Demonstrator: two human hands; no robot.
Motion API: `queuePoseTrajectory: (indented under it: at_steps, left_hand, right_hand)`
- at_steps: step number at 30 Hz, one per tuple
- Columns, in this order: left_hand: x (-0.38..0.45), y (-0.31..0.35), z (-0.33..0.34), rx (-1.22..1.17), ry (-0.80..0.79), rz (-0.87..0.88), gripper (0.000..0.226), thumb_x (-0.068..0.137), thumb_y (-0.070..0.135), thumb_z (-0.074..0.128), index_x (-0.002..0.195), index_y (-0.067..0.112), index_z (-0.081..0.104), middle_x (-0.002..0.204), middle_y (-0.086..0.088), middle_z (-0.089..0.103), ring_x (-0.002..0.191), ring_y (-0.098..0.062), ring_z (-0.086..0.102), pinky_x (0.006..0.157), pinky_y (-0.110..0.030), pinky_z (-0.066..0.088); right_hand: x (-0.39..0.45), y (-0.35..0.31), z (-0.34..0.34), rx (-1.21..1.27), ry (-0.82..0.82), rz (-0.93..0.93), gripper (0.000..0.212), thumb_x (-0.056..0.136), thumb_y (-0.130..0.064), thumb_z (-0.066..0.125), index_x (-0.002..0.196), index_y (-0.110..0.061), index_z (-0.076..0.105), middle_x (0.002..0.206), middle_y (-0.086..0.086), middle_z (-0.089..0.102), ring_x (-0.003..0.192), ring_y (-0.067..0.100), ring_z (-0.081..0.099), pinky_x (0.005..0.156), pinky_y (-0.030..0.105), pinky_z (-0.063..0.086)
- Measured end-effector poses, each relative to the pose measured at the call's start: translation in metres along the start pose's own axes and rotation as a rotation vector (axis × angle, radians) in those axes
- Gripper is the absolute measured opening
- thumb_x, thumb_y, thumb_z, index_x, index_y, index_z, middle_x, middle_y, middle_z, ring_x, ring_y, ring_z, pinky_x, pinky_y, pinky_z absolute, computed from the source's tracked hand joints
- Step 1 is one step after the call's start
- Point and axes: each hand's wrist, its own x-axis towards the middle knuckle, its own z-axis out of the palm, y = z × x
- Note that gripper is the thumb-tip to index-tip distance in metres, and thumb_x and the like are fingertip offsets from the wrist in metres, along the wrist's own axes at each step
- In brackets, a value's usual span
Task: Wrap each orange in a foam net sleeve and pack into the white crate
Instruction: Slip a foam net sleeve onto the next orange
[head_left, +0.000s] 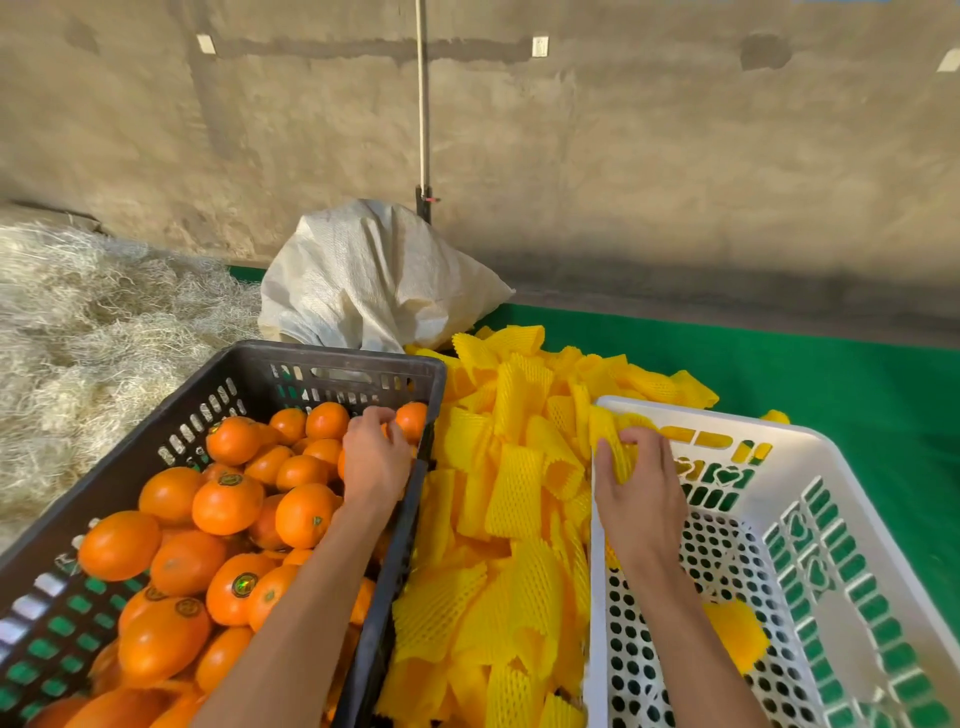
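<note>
Here fingers (613, 457) pinch a ribbed yellow foam sleeve (621, 447).

A green mat (779, 358) carries everything; on it stand a black crate (332, 358) of oranges and a white crate (810, 441), a heap of yellow foam net sleeves (514, 493) between them; a white woven sack (363, 280) slumps behind.

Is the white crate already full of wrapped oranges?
No. The white crate shows mostly bare perforated floor, with only one wrapped orange in it.
</note>
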Motion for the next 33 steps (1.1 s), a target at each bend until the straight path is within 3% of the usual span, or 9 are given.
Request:
queuePoseTrajectory:
  at_steps: [4,8,11,14,17,21,26,29,33]
  left_hand:
    - [0.003,-0.026,0.001,0.519,-0.256,0.007,0.052,0.105,0.013,0.05,0.155,0.026,0.038,0.163,-0.012,0.03,0.151,-0.038,0.02,0.118,-0.058,0.027]
    - [0.0,-0.03,0.01,0.573,-0.407,-0.014,0.055,0.106,0.01,0.049,0.156,0.022,0.033,0.168,-0.011,0.013,0.155,-0.041,-0.002,0.116,-0.07,0.023]
    - [-0.001,-0.032,0.011,0.588,-0.356,-0.046,0.043,0.103,0.012,0.056,0.145,0.016,0.047,0.161,-0.013,0.018,0.149,-0.042,0.009,0.106,-0.069,0.038]
    - [0.0,-0.031,0.009,0.587,-0.242,-0.058,0.034,0.1,0.008,0.06,0.133,0.012,0.054,0.15,-0.015,0.024,0.138,-0.042,0.023,0.096,-0.057,0.048]
    - [-0.002,-0.029,0.008,0.468,-0.171,-0.023,0.039,0.101,0.002,0.055,0.139,0.01,0.052,0.15,-0.02,0.027,0.132,-0.047,0.028,0.103,-0.051,0.042]
    - [-0.002,-0.009,0.003,0.095,0.026,-0.001,0.045,0.103,0.019,0.06,0.146,0.014,0.048,0.15,-0.022,0.032,0.134,-0.044,0.032,0.108,-0.053,0.038]
    - [-0.005,0.032,-0.015,-0.274,0.203,0.249,0.043,0.104,0.037,0.059,0.145,0.028,0.047,0.149,-0.002,0.045,0.132,-0.007,0.044,0.103,-0.03,0.048]
    - [-0.018,0.058,-0.019,-0.448,0.189,0.445,0.042,0.102,0.038,0.065,0.141,0.037,0.051,0.141,0.01,0.051,0.126,0.003,0.051,0.088,-0.008,0.049]
    - [-0.043,0.091,-0.004,-0.845,-0.053,0.145,0.053,0.093,0.04,0.074,0.14,0.024,0.058,0.133,0.004,0.063,0.117,-0.015,0.067,0.08,-0.031,0.062]
  right_hand:
    - [-0.013,-0.032,0.004,0.152,-0.117,-0.074,0.03,0.099,-0.047,0.056,0.119,-0.024,0.054,0.107,-0.008,0.063,0.084,0.01,0.056,0.064,0.029,0.041]
    - [-0.04,-0.052,0.017,0.174,-0.374,-0.138,0.043,0.104,-0.049,0.047,0.145,-0.035,0.043,0.126,-0.012,0.062,0.105,0.011,0.061,0.078,0.029,0.053]
    - [-0.055,-0.057,0.029,0.121,-0.525,-0.269,0.049,0.108,-0.043,0.039,0.156,-0.041,0.029,0.149,-0.007,0.052,0.123,0.015,0.056,0.089,0.035,0.057]
    - [-0.054,-0.053,0.034,0.098,-0.555,-0.25,0.043,0.107,-0.041,0.042,0.15,-0.038,0.037,0.139,-0.006,0.057,0.111,0.018,0.062,0.081,0.037,0.056]
    - [-0.046,-0.048,0.033,0.119,-0.474,-0.11,0.029,0.102,-0.044,0.055,0.127,-0.032,0.047,0.115,-0.01,0.063,0.085,0.012,0.06,0.067,0.033,0.049]
    - [-0.045,-0.049,0.033,0.221,-0.352,-0.115,0.024,0.096,-0.045,0.065,0.1,-0.025,0.052,0.097,-0.014,0.053,0.077,0.003,0.047,0.06,0.024,0.038]
    - [-0.04,-0.052,0.029,0.448,-0.237,-0.093,0.031,0.109,-0.039,0.045,0.086,-0.022,0.057,0.085,-0.013,0.052,0.072,0.011,0.054,0.061,0.023,0.041]
    - [-0.037,-0.053,0.027,0.564,-0.189,-0.012,0.027,0.108,-0.027,0.049,0.086,-0.021,0.062,0.085,-0.009,0.056,0.074,0.013,0.056,0.065,0.023,0.043]
    - [-0.032,-0.047,0.028,0.531,-0.224,0.061,0.013,0.098,-0.016,0.066,0.11,-0.017,0.072,0.109,-0.009,0.059,0.104,0.007,0.06,0.084,0.024,0.052]
